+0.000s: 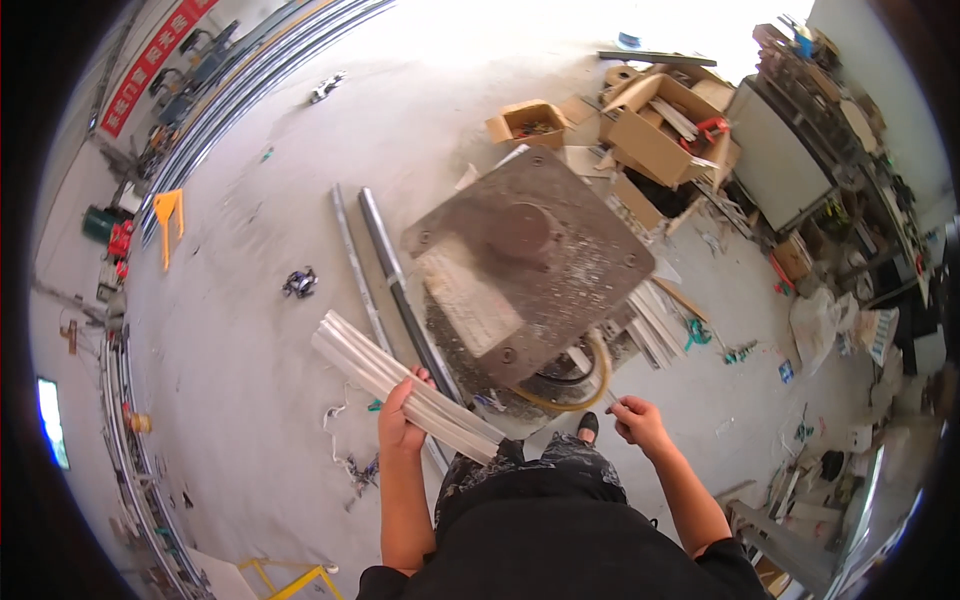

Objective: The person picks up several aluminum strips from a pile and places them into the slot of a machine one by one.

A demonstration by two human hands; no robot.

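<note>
My left hand is wrapped round a bundle of long, pale ribbed strips. They slant from the upper left down to my waist. To the right, my right hand is closed with its fingers pinched together. A thin, faint thing seems to stick out at its fingertips, too small to name. Just ahead stands a machine with a square brown metal top, bolted at its corners and dusty. A yellowish hose curves below its near edge, between my two hands.
Two long metal bars lie on the floor left of the machine. More pale strips rest at its right side. Open cardboard boxes stand behind it. A cluttered shelf lines the right wall, and long metal profiles run along the far left.
</note>
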